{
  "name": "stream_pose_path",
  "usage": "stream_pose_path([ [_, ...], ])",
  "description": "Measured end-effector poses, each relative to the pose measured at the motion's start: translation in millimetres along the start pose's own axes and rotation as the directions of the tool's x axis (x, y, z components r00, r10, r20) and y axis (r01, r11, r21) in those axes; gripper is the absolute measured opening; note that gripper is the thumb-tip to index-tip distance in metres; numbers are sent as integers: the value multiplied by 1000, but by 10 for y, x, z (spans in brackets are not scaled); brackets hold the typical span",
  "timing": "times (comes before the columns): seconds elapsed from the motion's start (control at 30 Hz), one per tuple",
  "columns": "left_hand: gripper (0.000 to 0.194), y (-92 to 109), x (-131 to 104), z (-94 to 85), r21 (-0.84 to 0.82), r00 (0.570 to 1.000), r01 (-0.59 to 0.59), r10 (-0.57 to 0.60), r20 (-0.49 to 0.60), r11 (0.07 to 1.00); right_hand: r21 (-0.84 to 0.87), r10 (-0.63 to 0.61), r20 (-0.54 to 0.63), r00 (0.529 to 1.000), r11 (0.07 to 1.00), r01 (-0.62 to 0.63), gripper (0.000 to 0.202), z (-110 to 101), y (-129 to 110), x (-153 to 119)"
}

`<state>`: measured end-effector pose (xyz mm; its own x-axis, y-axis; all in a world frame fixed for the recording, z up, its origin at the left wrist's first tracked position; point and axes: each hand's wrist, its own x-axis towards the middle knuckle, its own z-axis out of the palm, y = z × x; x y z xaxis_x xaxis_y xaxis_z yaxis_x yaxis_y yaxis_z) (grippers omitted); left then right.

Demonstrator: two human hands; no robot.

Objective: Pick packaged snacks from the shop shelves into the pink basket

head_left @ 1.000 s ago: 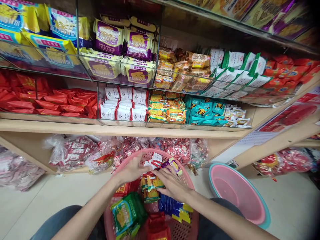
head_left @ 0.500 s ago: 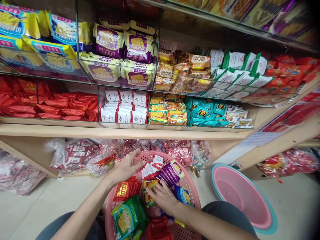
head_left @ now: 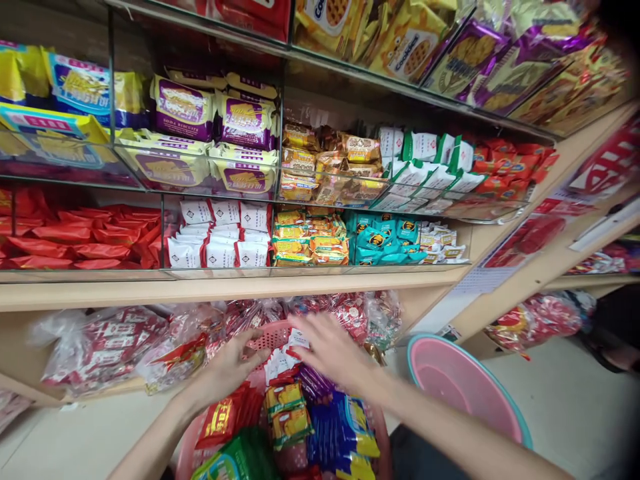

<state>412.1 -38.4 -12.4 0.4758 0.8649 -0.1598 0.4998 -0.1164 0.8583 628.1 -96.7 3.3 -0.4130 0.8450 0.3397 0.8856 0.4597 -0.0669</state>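
Observation:
A pink perforated basket [head_left: 381,440] holds red packets [head_left: 220,421], a green pack [head_left: 240,460], small yellow-green packets [head_left: 290,427], blue packs [head_left: 325,427], a purple pack [head_left: 315,383] and white packets [head_left: 281,363]. My left hand [head_left: 227,363], fingers apart and holding nothing, is by the basket's far left rim. Over the far side, above the purple and white packets, my right hand [head_left: 335,350] is blurred, with its fingers extended and nothing visible in it.
Glass-fronted shelves with biscuit packs [head_left: 245,123] and small snack packets [head_left: 385,233] rise ahead. Clear bags of red packets [head_left: 117,340] lie beneath the lowest shelf [head_left: 100,291]. A pink and teal basin [head_left: 450,380] stands on the floor at the right.
My right hand has moved off the yellow-green packets toward the basket's far side. The view has shifted, bringing more of the upper shelf into sight. My left hand remains near the rim.

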Motion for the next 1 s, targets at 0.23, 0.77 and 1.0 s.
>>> stream_pose_path([
  [0.23, 67, 5, 15, 37, 45, 999, 27, -27, -18, 999, -48, 73, -177, 982, 995, -83, 58, -1071, 1076, 770],
  [0.77, 63, -22, 26, 78, 38, 999, -5, 4, 33, 999, 3, 170, 158, 973, 985, -173, 62, -1109, 1309, 1135],
  [1.0, 65, -22, 22, 68, 22, 999, 23, -23, 29, 999, 61, 109, -32, 994, 992, -107, 57, -1234, 1413, 1126],
])
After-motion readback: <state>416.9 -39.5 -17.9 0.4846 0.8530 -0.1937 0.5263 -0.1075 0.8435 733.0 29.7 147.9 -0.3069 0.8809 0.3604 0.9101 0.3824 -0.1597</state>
